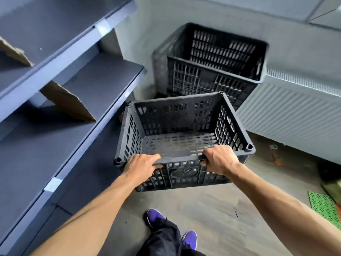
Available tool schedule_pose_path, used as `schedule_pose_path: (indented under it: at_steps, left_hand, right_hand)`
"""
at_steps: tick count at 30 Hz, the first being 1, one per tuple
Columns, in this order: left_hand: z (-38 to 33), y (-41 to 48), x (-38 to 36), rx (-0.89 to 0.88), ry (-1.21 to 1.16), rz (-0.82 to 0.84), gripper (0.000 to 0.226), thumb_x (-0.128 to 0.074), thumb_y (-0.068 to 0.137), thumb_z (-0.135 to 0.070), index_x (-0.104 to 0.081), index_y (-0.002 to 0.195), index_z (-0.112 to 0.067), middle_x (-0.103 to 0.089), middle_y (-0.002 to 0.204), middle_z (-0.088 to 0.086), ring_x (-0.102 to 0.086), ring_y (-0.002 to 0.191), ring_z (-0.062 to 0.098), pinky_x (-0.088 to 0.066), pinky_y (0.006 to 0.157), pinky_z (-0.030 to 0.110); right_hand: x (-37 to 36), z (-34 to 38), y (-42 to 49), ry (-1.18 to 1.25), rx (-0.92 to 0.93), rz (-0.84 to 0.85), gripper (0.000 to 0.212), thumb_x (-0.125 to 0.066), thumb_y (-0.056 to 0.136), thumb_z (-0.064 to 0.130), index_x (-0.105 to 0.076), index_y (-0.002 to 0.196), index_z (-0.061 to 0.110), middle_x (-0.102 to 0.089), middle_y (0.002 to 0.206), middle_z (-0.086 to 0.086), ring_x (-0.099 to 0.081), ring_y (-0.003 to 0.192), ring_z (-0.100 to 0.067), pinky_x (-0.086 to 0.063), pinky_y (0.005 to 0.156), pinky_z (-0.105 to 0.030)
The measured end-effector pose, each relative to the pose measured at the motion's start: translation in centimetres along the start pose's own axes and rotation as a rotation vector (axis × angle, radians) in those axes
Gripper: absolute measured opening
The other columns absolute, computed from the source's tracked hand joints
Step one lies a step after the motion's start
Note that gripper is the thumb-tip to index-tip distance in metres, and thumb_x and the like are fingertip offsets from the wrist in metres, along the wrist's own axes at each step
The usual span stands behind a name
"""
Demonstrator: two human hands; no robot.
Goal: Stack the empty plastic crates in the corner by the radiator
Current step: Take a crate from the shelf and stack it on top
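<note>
An empty black slotted plastic crate (181, 126) hangs above the floor in front of me. My left hand (141, 166) grips its near rim on the left. My right hand (219, 159) grips the same rim on the right. Fingers of both hands curl over the rim edge. Beyond it, in the corner, stands a taller black crate stack (212, 71), its top crate empty. A white ribbed radiator (295, 111) runs along the wall to the right of the stack.
Dark blue shelving (64, 85) with cardboard pieces fills the left side, close to the held crate. A green perforated mat (323, 204) and small debris lie on the grey floor at right. My purple shoes (155, 217) stand below the crate.
</note>
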State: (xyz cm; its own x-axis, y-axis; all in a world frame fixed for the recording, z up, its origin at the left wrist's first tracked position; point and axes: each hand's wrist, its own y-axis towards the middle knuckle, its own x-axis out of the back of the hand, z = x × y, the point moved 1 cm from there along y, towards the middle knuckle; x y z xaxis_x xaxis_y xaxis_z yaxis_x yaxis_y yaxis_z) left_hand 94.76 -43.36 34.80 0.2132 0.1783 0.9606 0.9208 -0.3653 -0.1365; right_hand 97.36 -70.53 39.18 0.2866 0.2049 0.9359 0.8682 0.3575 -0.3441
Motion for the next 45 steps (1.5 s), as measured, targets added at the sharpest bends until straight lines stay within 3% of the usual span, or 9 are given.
schedule_pose_path:
  at_steps: [6,12,18,24,36,45]
  left_hand:
    - [-5.3,0.6,5.3,-0.133,0.095,-0.083,0.027,-0.05,0.095,-0.051,-0.055,0.099,-0.025,-0.071,0.079,-0.005,-0.067,0.076,0.023,-0.043,0.063,0.035]
    - [-9.6,1.1,11.9,-0.242,0.174,-0.188,0.021,-0.055,0.096,-0.041,-0.057,0.092,-0.021,-0.072,0.081,-0.003,-0.068,0.08,0.022,-0.028,0.061,0.032]
    - [-11.4,2.2,18.0,-0.328,0.217,-0.309,0.033,-0.054,0.091,-0.054,-0.058,0.093,-0.021,-0.073,0.078,-0.001,-0.069,0.076,0.026,-0.037,0.061,0.034]
    - [-10.5,4.7,22.1,-0.402,0.242,-0.421,0.036,-0.055,0.088,-0.057,-0.059,0.093,-0.021,-0.072,0.073,0.0,-0.069,0.068,0.026,-0.049,0.063,0.035]
    - [-3.6,15.0,28.2,-0.552,0.254,-0.518,0.032,-0.06,0.088,-0.054,-0.058,0.092,-0.022,-0.071,0.073,-0.001,-0.068,0.067,0.027,-0.045,0.057,0.033]
    - [-0.9,21.3,30.7,-0.614,0.221,-0.554,0.033,-0.06,0.087,-0.055,-0.06,0.094,-0.022,-0.071,0.072,-0.002,-0.069,0.065,0.025,-0.051,0.058,0.034]
  right_hand:
    - [3.7,-3.4,-6.9,0.027,-0.09,-0.12,0.029,-0.052,0.092,0.043,-0.066,0.101,0.019,-0.072,0.095,-0.007,-0.068,0.09,-0.032,-0.046,0.07,-0.034]
    - [7.3,-5.3,-12.0,0.04,-0.166,-0.28,0.029,-0.053,0.09,0.045,-0.065,0.096,0.019,-0.072,0.092,-0.007,-0.069,0.087,-0.032,-0.042,0.065,-0.034]
    - [12.4,-6.6,-14.1,0.018,-0.223,-0.391,0.027,-0.052,0.091,0.044,-0.064,0.094,0.02,-0.071,0.087,-0.006,-0.069,0.084,-0.03,-0.039,0.064,-0.033]
    - [16.8,-7.3,-13.9,-0.021,-0.229,-0.489,0.023,-0.055,0.09,0.038,-0.063,0.096,0.017,-0.071,0.085,-0.006,-0.07,0.079,-0.03,-0.054,0.069,-0.037]
    - [23.1,-6.5,-5.1,-0.052,-0.401,-0.545,0.026,-0.052,0.092,0.044,-0.061,0.098,0.02,-0.07,0.082,-0.001,-0.069,0.076,-0.025,-0.056,0.07,-0.037]
    - [26.6,-7.3,-0.9,-0.056,-0.465,-0.528,0.023,-0.052,0.095,0.04,-0.059,0.103,0.02,-0.067,0.081,0.002,-0.066,0.072,-0.019,-0.055,0.07,-0.033]
